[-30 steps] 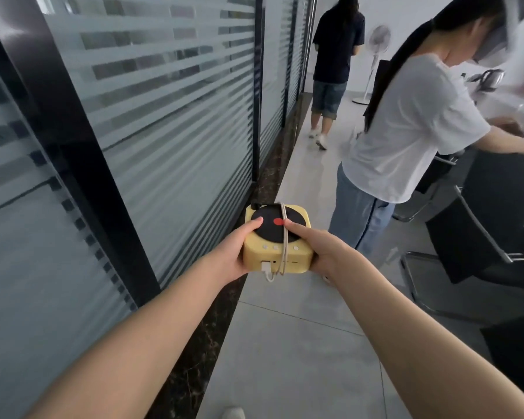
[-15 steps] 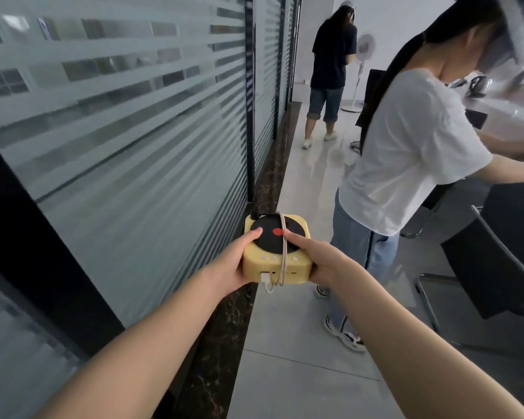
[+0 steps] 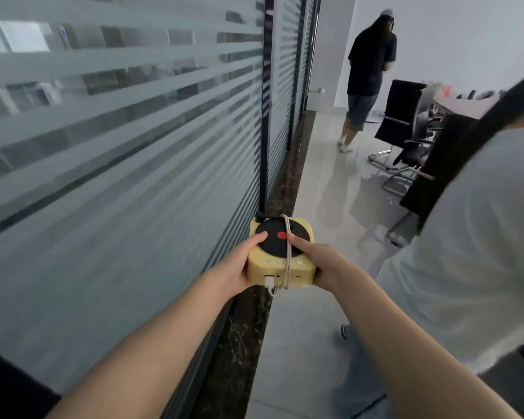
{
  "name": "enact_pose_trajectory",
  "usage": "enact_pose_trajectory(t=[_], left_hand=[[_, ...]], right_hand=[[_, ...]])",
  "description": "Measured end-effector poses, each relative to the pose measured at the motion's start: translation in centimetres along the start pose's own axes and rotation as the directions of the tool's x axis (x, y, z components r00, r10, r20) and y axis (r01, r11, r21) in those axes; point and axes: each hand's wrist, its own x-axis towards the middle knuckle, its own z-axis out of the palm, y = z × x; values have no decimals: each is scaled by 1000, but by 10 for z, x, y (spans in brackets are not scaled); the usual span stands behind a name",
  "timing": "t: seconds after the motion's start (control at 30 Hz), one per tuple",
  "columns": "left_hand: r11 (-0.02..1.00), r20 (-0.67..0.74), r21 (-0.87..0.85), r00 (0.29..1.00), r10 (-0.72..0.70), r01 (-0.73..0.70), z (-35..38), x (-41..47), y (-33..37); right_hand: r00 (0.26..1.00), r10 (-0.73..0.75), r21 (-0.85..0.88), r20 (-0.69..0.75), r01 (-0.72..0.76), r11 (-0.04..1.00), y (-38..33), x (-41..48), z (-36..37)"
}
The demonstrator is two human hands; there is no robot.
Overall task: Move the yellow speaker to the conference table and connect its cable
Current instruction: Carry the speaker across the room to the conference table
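Frosted glass partition [image 3: 118, 152] fills the frame's left. At lower centre, left hand [image 3: 239, 264] and right hand [image 3: 321, 264] are closed on the yellow speaker [image 3: 280, 255], its cable [image 3: 288, 252] wrapped round. Risk: brushing the person in white [image 3: 466, 252] crowding the right could jolt it; chairs [image 3: 403, 116] and counter [image 3: 466, 101] lie beyond
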Motion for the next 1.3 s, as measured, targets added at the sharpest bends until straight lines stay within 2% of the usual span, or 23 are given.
enact_pose_trajectory(t=[0.27,0.6,0.83,1.0,1.3], left_hand=[[1000,41,23,999,14,-15,3,74,58],[999,81,27,996,-45,43,4,169,105],[995,126,62,988,-91,84,14,249,155],[990,151,114,983,-102,86,17,299,184],[984,144,128,979,-143,125,52,367,203]], right_hand=[[999,6,-2,32,-6,1000,-58,77,6],[997,27,37,-66,-24,999,-101,157,5],[987,-9,79,-162,22,997,-146,219,4],[984,-39,119,-176,61,991,-169,264,1],[975,-14,123,-221,42,991,-209,312,-28]])
